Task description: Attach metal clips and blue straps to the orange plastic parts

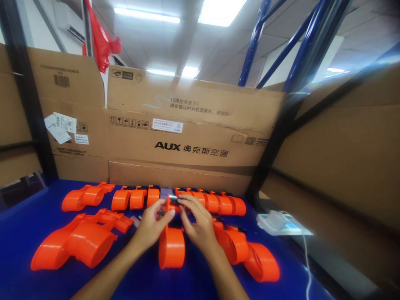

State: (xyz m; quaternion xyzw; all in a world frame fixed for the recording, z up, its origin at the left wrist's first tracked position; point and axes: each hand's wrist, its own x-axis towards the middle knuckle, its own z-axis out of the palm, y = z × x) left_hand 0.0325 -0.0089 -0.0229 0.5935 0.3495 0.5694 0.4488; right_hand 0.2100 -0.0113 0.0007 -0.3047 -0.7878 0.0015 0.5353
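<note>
Both my hands meet over an orange plastic part (171,246) standing in the middle of the blue table (18,233). My left hand (152,225) pinches the part's upper end from the left. My right hand (197,223) grips the same end from the right, its fingers curled over a small dark piece at the top. A phone (166,192) with a lit screen lies just behind my fingers.
A row of several orange parts (215,203) lies along the back. More orange parts sit at the left (81,241) and right (250,254). Cardboard boxes (187,137) wall the table's rear and right. A white device (279,222) with a cable rests at the right edge.
</note>
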